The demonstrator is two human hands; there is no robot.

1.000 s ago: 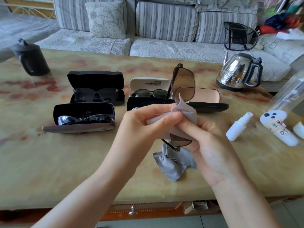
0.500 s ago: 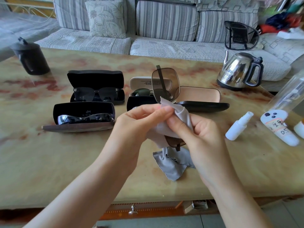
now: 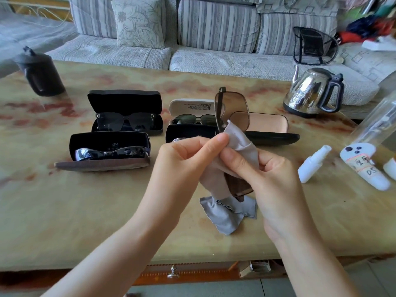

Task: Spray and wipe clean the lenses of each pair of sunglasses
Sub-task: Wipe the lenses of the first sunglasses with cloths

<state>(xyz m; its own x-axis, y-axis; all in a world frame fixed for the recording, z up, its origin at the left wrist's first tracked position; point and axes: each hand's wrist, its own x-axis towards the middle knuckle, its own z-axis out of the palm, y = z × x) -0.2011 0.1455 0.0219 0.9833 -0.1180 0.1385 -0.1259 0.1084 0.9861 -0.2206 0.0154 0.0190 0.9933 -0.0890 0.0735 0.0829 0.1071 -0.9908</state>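
Head cam: brown sunglasses held on end over table, long axis vertical. Left hand and right hand pinch grey cloth round lower lens; bare upper lens sits straight above fingertips, guessing that's next.

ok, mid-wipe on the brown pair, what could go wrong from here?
1. Left hand and right hand both pinch the grey cloth around the lower lens only; the sunglasses stick up unsupported, so twisting may strain the frame.
2. The cloth's tail hangs down by the table and could pick up grit that scratches.
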